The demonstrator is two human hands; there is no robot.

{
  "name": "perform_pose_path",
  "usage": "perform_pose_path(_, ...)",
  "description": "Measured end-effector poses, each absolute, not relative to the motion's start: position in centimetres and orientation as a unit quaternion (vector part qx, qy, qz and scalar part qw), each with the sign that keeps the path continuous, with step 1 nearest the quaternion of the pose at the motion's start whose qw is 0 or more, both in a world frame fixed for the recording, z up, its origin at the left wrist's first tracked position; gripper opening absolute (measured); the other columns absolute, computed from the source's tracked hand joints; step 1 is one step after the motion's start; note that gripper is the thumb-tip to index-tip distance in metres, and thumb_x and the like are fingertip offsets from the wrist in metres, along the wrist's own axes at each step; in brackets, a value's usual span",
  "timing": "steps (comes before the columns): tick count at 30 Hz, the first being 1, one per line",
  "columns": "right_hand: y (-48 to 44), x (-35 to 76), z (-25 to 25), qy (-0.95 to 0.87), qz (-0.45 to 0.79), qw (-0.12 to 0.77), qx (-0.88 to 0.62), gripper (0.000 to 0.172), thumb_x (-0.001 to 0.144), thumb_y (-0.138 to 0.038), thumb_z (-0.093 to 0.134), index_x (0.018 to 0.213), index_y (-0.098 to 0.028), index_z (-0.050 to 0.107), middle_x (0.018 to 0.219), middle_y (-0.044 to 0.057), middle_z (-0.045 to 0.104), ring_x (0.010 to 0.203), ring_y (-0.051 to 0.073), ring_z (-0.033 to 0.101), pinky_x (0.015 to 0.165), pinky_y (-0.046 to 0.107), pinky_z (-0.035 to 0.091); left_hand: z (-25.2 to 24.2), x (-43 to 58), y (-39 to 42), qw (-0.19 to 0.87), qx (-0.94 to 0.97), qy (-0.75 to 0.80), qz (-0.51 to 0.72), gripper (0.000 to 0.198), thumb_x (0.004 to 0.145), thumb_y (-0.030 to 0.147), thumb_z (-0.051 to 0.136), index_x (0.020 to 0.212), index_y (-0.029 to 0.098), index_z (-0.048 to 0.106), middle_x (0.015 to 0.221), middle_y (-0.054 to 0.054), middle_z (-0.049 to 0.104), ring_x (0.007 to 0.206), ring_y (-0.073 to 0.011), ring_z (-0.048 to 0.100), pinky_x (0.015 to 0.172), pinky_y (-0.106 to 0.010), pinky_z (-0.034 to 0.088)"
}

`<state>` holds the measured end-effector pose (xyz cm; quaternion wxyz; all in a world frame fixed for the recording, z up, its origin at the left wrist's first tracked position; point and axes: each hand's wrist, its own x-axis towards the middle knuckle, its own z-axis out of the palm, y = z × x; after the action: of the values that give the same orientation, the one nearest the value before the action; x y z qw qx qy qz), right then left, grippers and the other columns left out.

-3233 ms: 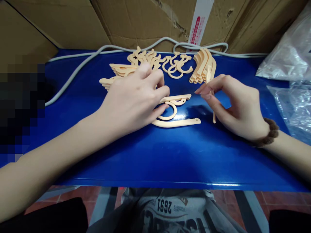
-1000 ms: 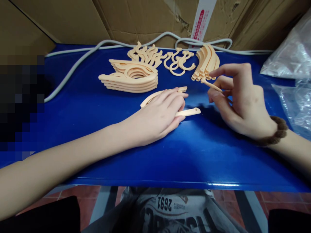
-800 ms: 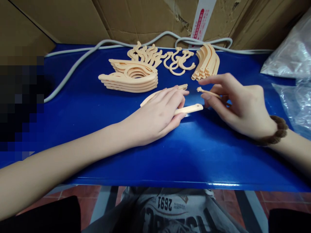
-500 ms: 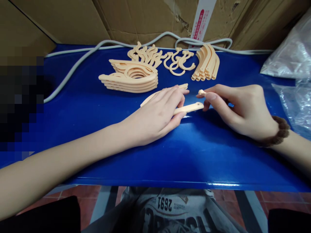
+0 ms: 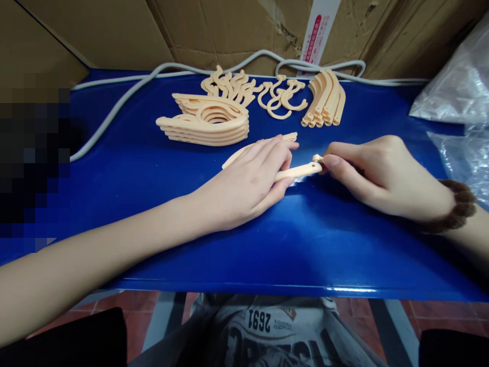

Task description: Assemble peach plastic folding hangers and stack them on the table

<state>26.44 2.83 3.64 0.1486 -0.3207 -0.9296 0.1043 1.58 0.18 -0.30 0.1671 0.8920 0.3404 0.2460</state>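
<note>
My left hand (image 5: 248,181) lies flat with its fingers pressed on a peach plastic hanger body (image 5: 300,170) on the blue table (image 5: 244,244). One arm end of the hanger sticks out to the right from under my fingers. My right hand (image 5: 376,171) is pinched on a small peach arm piece (image 5: 317,158), whose tip touches that hanger end. Most of the piece is hidden inside my fingers.
At the back of the table lie a stack of hanger bodies (image 5: 206,125), a pile of hooks (image 5: 252,92) and a bundle of curved arm pieces (image 5: 324,99). A grey cable (image 5: 114,109) runs along the rear. Cardboard boxes (image 5: 191,30) stand behind; plastic bags (image 5: 454,86) lie at right.
My right hand took an arm piece from the bundle, brought it down and left, and now holds its tip against the hanger end. My left hand stayed pressed on the hanger.
</note>
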Motion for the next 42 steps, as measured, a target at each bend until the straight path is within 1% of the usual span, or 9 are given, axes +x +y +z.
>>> perform_pose_path(7, 3.0, 26.5, 3.4, -0.930, 0.140, 0.148, -0.307, 0.036, 0.107, -0.038, 0.043, 0.074, -0.023, 0.047, 0.054, -0.004, 0.049, 0.044, 0.012, 0.044, 0.051, 0.030, 0.031, -0.3, 1.5, 0.2, 0.169, 0.889, 0.337, 0.258, 0.008, 0.105, 0.027, 0.041, 0.105, 0.022, 0.046, 0.148, -0.018, 0.058, 0.151, -0.0261, 0.045, 0.122, -0.051, 0.042)
perform_pose_path(12, 3.1, 26.6, 3.0, -0.931, 0.149, 0.158, -0.294, 0.031, 0.107, -0.040, 0.048, 0.085, -0.020, 0.059, 0.056, -0.005, 0.051, 0.047, 0.011, 0.047, 0.052, 0.028, 0.032, -0.4, 1.5, 0.3, 0.168, 0.890, 0.343, 0.251, 0.009, 0.105, 0.025, 0.042, 0.109, 0.020, 0.047, 0.150, -0.020, 0.056, 0.152, -0.0254, 0.044, 0.122, -0.049, 0.043)
perform_pose_path(18, 3.0, 26.6, 2.6, -0.934, 0.137, 0.172, -0.282, 0.031, 0.108, -0.042, 0.048, 0.092, -0.020, 0.062, 0.061, -0.005, 0.056, 0.048, 0.010, 0.049, 0.054, 0.026, 0.033, -0.5, 1.4, 0.5, 0.136, 0.905, 0.332, 0.230, 0.019, 0.106, 0.025, 0.039, 0.114, 0.017, 0.054, 0.156, -0.019, 0.052, 0.154, -0.0274, 0.040, 0.126, -0.053, 0.037)
perform_pose_path(25, 2.8, 26.9, 2.2, -0.943, 0.024, 0.175, -0.283, 0.042, 0.110, -0.049, 0.040, 0.095, -0.020, 0.067, 0.074, 0.002, 0.068, 0.058, 0.014, 0.059, 0.058, 0.028, 0.039, -0.5, 1.2, 0.6, 0.117, 0.914, 0.325, 0.212, 0.027, 0.109, 0.031, 0.037, 0.120, 0.017, 0.058, 0.156, -0.016, 0.052, 0.155, -0.0277, 0.039, 0.128, -0.050, 0.036)
perform_pose_path(29, 2.7, 27.1, 1.9, -0.948, -0.048, 0.180, -0.256, 0.043, 0.111, -0.046, 0.038, 0.098, -0.018, 0.068, 0.080, 0.004, 0.071, 0.061, 0.014, 0.061, 0.055, 0.028, 0.037, -0.5, 1.2, 0.7, 0.110, 0.918, 0.319, 0.207, 0.029, 0.109, 0.029, 0.037, 0.120, 0.014, 0.058, 0.156, -0.018, 0.052, 0.155, -0.0303, 0.040, 0.128, -0.052, 0.036)
perform_pose_path(32, 2.6, 27.0, 1.9, -0.946, -0.092, 0.170, -0.258, 0.044, 0.112, -0.045, 0.035, 0.098, -0.019, 0.067, 0.081, 0.003, 0.071, 0.064, 0.015, 0.063, 0.054, 0.029, 0.036, -0.6, 1.1, 0.7, 0.108, 0.920, 0.318, 0.203, 0.028, 0.109, 0.029, 0.037, 0.121, 0.015, 0.058, 0.157, -0.017, 0.051, 0.155, -0.0301, 0.039, 0.128, -0.053, 0.036)
perform_pose_path(35, 2.5, 27.0, 2.1, -0.945, -0.122, 0.152, -0.264, 0.041, 0.113, -0.042, 0.034, 0.098, -0.022, 0.067, 0.078, 0.002, 0.069, 0.064, 0.015, 0.063, 0.054, 0.032, 0.036, -0.6, 1.1, 0.7, 0.106, 0.921, 0.318, 0.201, 0.028, 0.108, 0.029, 0.037, 0.122, 0.016, 0.058, 0.157, -0.016, 0.051, 0.155, -0.0297, 0.039, 0.129, -0.053, 0.035)
perform_pose_path(37, 2.4, 27.0, 2.1, -0.945, -0.153, 0.153, -0.246, 0.037, 0.112, -0.039, 0.038, 0.098, -0.020, 0.067, 0.076, 0.002, 0.069, 0.063, 0.016, 0.063, 0.054, 0.033, 0.035, -0.6, 1.1, 0.7, 0.102, 0.922, 0.316, 0.200, 0.028, 0.108, 0.028, 0.037, 0.122, 0.016, 0.058, 0.157, -0.016, 0.050, 0.155, -0.0300, 0.039, 0.129, -0.053, 0.035)
perform_pose_path(42, 2.3, 27.1, 2.2, -0.938, -0.215, 0.152, -0.227, 0.032, 0.110, -0.035, 0.043, 0.101, -0.017, 0.069, 0.080, 0.003, 0.072, 0.069, 0.016, 0.066, 0.054, 0.033, 0.036, -0.6, 1.1, 0.7, 0.085, 0.926, 0.308, 0.202, 0.030, 0.109, 0.027, 0.035, 0.121, 0.013, 0.059, 0.156, -0.019, 0.051, 0.153, -0.0332, 0.041, 0.127, -0.054, 0.037)
